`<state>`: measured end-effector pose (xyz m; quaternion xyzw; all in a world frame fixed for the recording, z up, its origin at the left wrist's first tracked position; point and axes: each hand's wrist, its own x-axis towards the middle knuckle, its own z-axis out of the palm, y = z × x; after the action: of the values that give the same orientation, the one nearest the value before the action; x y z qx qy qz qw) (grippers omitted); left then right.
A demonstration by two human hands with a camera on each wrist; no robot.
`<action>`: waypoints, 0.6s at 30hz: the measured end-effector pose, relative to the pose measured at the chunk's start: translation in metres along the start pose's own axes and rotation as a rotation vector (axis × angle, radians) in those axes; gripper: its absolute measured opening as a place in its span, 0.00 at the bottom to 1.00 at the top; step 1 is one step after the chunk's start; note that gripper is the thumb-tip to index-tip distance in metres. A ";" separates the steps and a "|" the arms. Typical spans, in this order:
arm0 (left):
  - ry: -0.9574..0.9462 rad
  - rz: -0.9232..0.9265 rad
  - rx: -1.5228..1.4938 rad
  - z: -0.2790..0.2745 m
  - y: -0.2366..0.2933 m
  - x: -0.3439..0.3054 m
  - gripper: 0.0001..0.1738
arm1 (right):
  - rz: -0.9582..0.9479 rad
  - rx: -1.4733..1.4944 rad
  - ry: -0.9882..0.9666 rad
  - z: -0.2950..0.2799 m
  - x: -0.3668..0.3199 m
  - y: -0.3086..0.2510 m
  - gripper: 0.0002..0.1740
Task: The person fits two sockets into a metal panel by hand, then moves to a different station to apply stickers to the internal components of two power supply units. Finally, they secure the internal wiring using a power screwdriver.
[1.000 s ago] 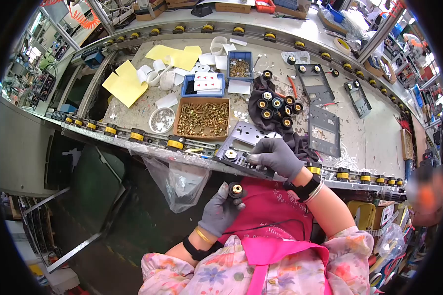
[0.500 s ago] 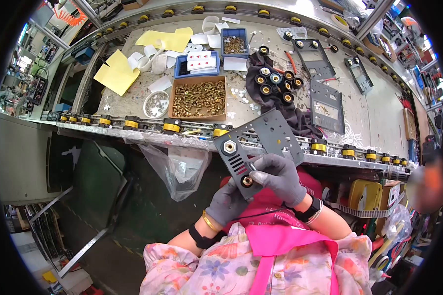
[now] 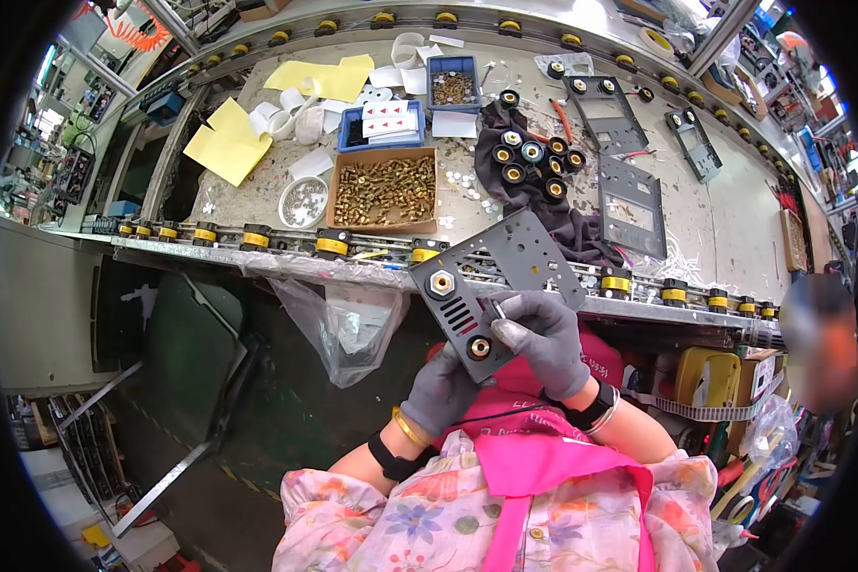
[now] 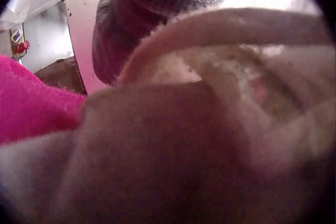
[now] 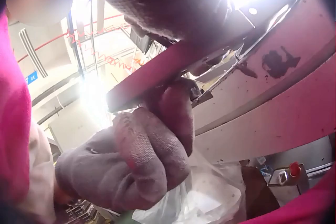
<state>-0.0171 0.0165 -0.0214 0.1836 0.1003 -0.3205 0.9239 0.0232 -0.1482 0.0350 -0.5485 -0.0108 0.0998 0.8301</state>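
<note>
In the head view I hold a grey perforated metal plate (image 3: 515,259) tilted in front of my chest, below the bench edge. A hex nut (image 3: 440,283) sits near its upper left corner, and a brass centre (image 3: 480,347) shows through a hole at its lower end. My gloved left hand (image 3: 437,389) grips under that lower end, holding a black roller that is mostly hidden. My gloved right hand (image 3: 536,336) curls over the plate's right edge, with a small silvery piece (image 3: 496,307) at its fingertips. The right wrist view shows the plate's underside (image 5: 173,71) and the left hand (image 5: 131,155). A blurred glove (image 4: 173,129) fills the left wrist view.
On the bench stand a box of brass screws (image 3: 385,191), a small dish (image 3: 303,202), blue trays (image 3: 387,127), yellow sheets (image 3: 227,140), black rollers on a dark cloth (image 3: 529,162) and more grey plates (image 3: 631,205). A clear bag (image 3: 345,319) hangs off the edge. Rollers (image 3: 332,244) line the rail.
The plate has come off the bench edge toward my chest. My left hand brought the black roller up under its lower end. Over the last half second almost nothing moved.
</note>
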 end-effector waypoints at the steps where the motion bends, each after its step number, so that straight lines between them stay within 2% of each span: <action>1: -0.003 0.008 -0.003 0.000 -0.001 0.000 0.25 | -0.011 0.004 0.016 0.000 0.000 -0.001 0.09; 3: -0.008 0.021 -0.008 0.000 -0.003 0.000 0.24 | -0.003 -0.023 0.012 -0.005 0.000 0.004 0.09; 6: 0.034 0.030 0.137 0.007 0.001 0.002 0.24 | -0.014 0.011 0.000 -0.006 0.000 0.006 0.09; 9: 0.007 0.006 -0.065 0.019 0.010 -0.002 0.23 | -0.060 -0.034 -0.041 -0.003 0.002 0.002 0.10; 10: 0.011 -0.010 -0.002 0.016 0.010 -0.001 0.23 | -0.079 -0.067 -0.060 -0.003 0.004 0.000 0.10; 12: 0.023 -0.040 0.124 0.012 0.010 -0.001 0.24 | -0.297 -0.541 -0.143 -0.004 0.005 -0.011 0.12; 14: 0.019 0.024 0.148 0.022 0.009 -0.006 0.25 | -0.499 -0.918 -0.206 -0.002 0.010 -0.017 0.14; 18: 0.060 0.047 0.107 0.029 0.009 -0.007 0.27 | -0.295 -0.972 -0.357 -0.011 0.014 -0.020 0.13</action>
<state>-0.0145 0.0152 0.0093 0.2444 0.1063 -0.2981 0.9166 0.0412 -0.1629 0.0479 -0.8366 -0.2738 0.0572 0.4711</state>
